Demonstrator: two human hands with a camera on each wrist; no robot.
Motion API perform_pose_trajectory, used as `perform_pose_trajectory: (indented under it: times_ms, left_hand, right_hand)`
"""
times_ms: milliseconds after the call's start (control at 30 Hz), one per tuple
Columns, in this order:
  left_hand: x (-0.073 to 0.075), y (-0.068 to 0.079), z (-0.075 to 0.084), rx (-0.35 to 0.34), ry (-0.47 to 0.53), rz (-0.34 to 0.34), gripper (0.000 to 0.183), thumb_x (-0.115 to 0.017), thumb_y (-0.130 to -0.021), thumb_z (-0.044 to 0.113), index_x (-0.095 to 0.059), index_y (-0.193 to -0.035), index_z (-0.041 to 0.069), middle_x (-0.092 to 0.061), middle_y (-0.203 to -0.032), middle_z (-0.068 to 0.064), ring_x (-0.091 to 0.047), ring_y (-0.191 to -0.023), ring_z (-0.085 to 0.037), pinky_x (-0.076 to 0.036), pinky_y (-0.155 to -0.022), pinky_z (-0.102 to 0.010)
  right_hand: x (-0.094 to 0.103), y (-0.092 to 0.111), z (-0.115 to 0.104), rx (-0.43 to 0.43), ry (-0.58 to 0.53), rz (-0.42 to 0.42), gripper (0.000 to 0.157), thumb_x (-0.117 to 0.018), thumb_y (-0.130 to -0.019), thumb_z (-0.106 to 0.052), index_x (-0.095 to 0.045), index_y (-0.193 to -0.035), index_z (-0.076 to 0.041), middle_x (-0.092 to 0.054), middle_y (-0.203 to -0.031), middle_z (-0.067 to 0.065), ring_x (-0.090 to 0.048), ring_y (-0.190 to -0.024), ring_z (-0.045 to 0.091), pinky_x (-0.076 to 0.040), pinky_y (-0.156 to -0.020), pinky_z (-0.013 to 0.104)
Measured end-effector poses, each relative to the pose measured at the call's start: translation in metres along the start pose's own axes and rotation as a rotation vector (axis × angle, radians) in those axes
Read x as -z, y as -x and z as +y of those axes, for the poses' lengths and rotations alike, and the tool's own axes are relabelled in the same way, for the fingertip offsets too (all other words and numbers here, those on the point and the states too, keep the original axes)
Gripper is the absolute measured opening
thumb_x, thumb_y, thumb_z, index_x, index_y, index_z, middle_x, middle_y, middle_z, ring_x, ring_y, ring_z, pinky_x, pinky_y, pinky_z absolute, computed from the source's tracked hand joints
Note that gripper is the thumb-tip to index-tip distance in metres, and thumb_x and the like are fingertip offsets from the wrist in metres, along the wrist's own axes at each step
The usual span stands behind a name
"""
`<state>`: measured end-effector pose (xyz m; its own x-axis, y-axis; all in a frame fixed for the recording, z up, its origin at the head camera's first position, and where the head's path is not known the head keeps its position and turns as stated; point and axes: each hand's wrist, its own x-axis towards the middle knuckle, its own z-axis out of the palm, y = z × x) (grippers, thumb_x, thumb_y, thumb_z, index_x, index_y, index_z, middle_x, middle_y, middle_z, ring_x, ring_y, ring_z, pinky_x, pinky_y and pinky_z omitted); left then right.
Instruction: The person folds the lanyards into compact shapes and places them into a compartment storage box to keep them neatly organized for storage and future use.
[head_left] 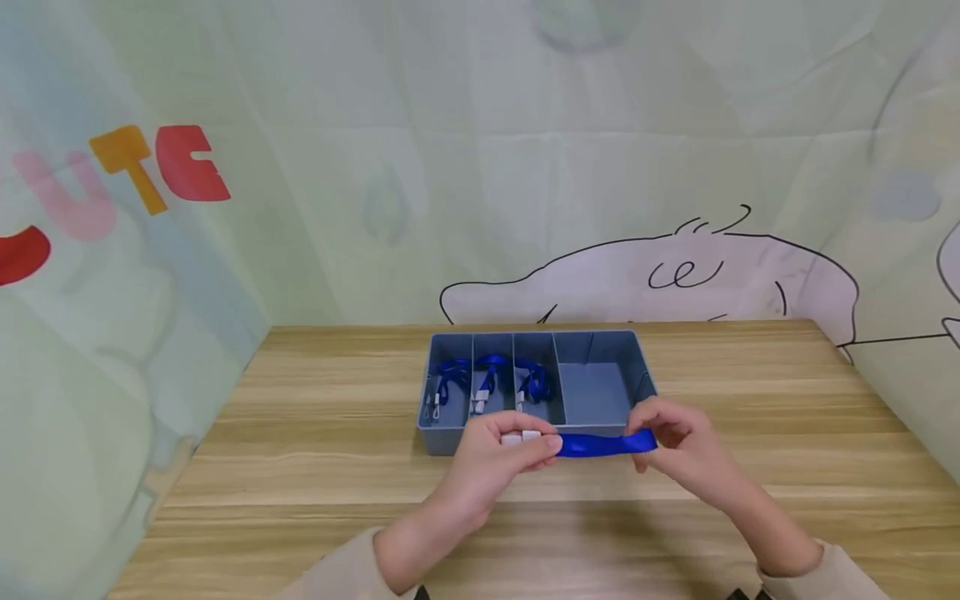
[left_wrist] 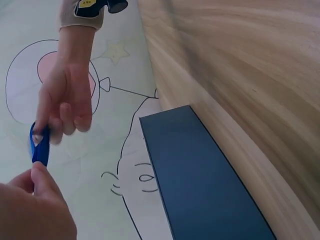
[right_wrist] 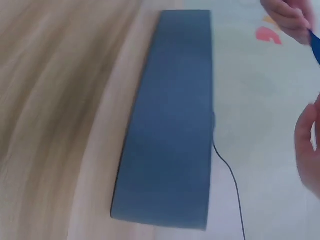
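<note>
A blue lanyard (head_left: 592, 445) is stretched level between the two hands, above the table in front of the box. My left hand (head_left: 487, 467) pinches its left end between thumb and fingers, where white plastic fittings (head_left: 521, 437) show. At the other end, my right hand (head_left: 690, 446) holds the folded strap with thumb and forefinger. The left wrist view shows the strap as a narrow loop (left_wrist: 42, 150), with a right fingertip at its far end. In the right wrist view only a sliver of the lanyard (right_wrist: 314, 46) appears, at the edge.
Behind the hands stands a grey-blue divided box (head_left: 600, 392) on the wooden table (head_left: 337, 400). Its three narrow left compartments each hold a coiled blue lanyard (head_left: 536, 383); the wide right one shows a bare floor. A printed cloth (head_left: 337, 208) hangs behind the table.
</note>
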<state>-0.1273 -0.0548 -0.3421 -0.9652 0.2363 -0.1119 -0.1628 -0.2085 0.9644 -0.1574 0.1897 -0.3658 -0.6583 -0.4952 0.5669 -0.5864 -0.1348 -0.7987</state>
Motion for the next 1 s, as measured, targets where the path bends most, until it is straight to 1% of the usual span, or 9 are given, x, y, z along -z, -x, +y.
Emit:
perform_pose_trajectory:
  times_ms: [100,167,267,333,433,600,733,900,1000]
  left_hand:
    - [0.003,0.001,0.002,0.000,-0.010,-0.021,0.021,-0.072,-0.079,0.002,-0.065,-0.094,-0.011,-0.068,-0.083,-0.011,-0.068,-0.075,-0.021,-0.055,-0.076,-0.034]
    - [0.005,0.002,0.003,0.002,-0.009,-0.039,0.021,-0.071,-0.079,0.002,-0.064,-0.094,-0.011,-0.068,-0.084,-0.011,-0.068,-0.074,-0.022,-0.055,-0.076,-0.034]
    - [0.006,0.004,0.004,0.007,-0.003,-0.072,0.022,-0.071,-0.079,0.002,-0.064,-0.094,-0.012,-0.067,-0.085,-0.011,-0.068,-0.074,-0.021,-0.055,-0.077,-0.034]
    - [0.006,0.004,0.004,0.001,0.003,-0.080,0.021,-0.071,-0.079,0.001,-0.063,-0.094,-0.012,-0.067,-0.084,-0.012,-0.068,-0.074,-0.020,-0.055,-0.076,-0.034]
    - [0.007,0.004,0.004,-0.006,0.015,-0.072,0.021,-0.071,-0.078,-0.001,-0.063,-0.093,-0.013,-0.067,-0.084,-0.011,-0.068,-0.074,-0.021,-0.056,-0.075,-0.033]
    - [0.008,0.003,0.004,-0.025,0.016,-0.040,0.021,-0.072,-0.076,-0.002,-0.064,-0.093,-0.013,-0.066,-0.085,-0.011,-0.068,-0.072,-0.019,-0.056,-0.074,-0.032]
    - [0.008,0.002,0.005,-0.043,0.000,0.007,0.022,-0.072,-0.076,-0.002,-0.064,-0.093,-0.013,-0.065,-0.085,-0.011,-0.066,-0.070,-0.017,-0.056,-0.073,-0.032]
    - [0.009,0.001,0.006,-0.060,-0.018,0.041,0.024,-0.072,-0.075,-0.002,-0.064,-0.095,-0.014,-0.064,-0.087,-0.011,-0.066,-0.070,-0.017,-0.056,-0.073,-0.033]
    - [0.009,0.000,0.005,-0.074,-0.027,0.049,0.024,-0.073,-0.076,-0.001,-0.065,-0.095,-0.013,-0.064,-0.088,-0.012,-0.067,-0.070,-0.018,-0.056,-0.073,-0.033]
  right_hand:
    - [0.004,0.001,-0.002,0.010,-0.165,-0.060,0.038,-0.053,-0.072,0.030,-0.059,-0.092,-0.002,-0.057,-0.074,0.008,-0.054,-0.060,0.018,-0.042,-0.043,0.032]
    - [0.007,0.001,-0.003,0.011,-0.219,-0.114,0.034,-0.055,-0.073,0.026,-0.058,-0.092,-0.003,-0.057,-0.077,0.008,-0.053,-0.064,0.019,-0.041,-0.044,0.033]
    - [0.008,-0.001,-0.002,0.019,-0.324,-0.196,0.022,-0.052,-0.085,0.016,-0.056,-0.096,-0.003,-0.055,-0.078,0.012,-0.052,-0.068,0.023,-0.041,-0.050,0.036]
    - [0.007,-0.002,-0.003,-0.013,-0.358,-0.180,0.018,-0.048,-0.091,0.010,-0.058,-0.097,-0.004,-0.057,-0.078,0.011,-0.054,-0.070,0.022,-0.044,-0.054,0.034]
    - [0.006,-0.002,-0.006,-0.066,-0.363,-0.108,0.024,-0.044,-0.094,0.009,-0.063,-0.096,-0.006,-0.063,-0.078,0.007,-0.060,-0.070,0.017,-0.051,-0.064,0.027]
    - [0.004,-0.003,-0.013,-0.149,-0.328,-0.003,0.029,-0.051,-0.087,0.016,-0.069,-0.094,-0.005,-0.069,-0.081,0.002,-0.066,-0.070,0.012,-0.056,-0.066,0.027]
    - [0.001,-0.006,-0.017,-0.259,-0.210,0.083,0.028,-0.054,-0.087,0.013,-0.070,-0.097,-0.008,-0.070,-0.079,0.002,-0.067,-0.068,0.014,-0.057,-0.065,0.030]
    - [-0.004,-0.010,-0.026,-0.431,0.169,0.143,0.012,-0.063,-0.088,-0.003,-0.068,-0.098,0.001,-0.070,-0.076,0.005,-0.069,-0.069,0.019,-0.057,-0.067,0.029]
    - [-0.008,-0.013,-0.028,-0.453,0.294,0.157,0.013,-0.063,-0.088,-0.006,-0.066,-0.092,0.006,-0.069,-0.077,0.009,-0.069,-0.068,0.019,-0.056,-0.066,0.028]
